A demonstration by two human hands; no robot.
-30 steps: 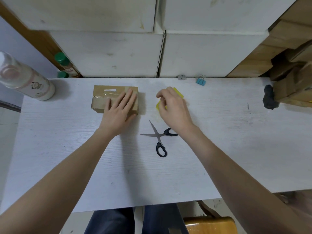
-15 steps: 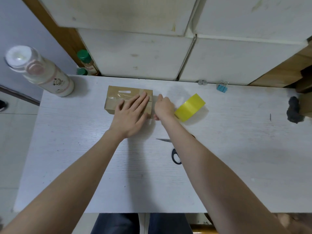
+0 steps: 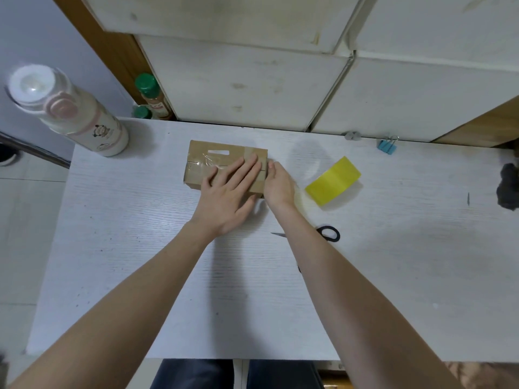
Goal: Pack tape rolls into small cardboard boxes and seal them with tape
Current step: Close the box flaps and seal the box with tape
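Observation:
A small brown cardboard box (image 3: 202, 158) lies closed on the white table (image 3: 140, 262), with clear tape across its top. My left hand (image 3: 229, 193) lies flat on the box's right half, fingers straight and spread. My right hand (image 3: 278, 183) presses against the box's right end, fingers together along that side. A yellow tape roll (image 3: 332, 181) lies on the table to the right of my right hand, apart from it.
Black-handled scissors (image 3: 328, 233) lie partly under my right forearm. A white and pink bottle (image 3: 70, 113) stands at the table's far left corner. A blue binder clip (image 3: 387, 146) sits at the back edge, a dark lump (image 3: 508, 186) at the far right. White cabinets rise behind.
My right hand let go of the yellow tape roll and moved left to the box's right end. My left hand stayed on the box. The camera shifted left.

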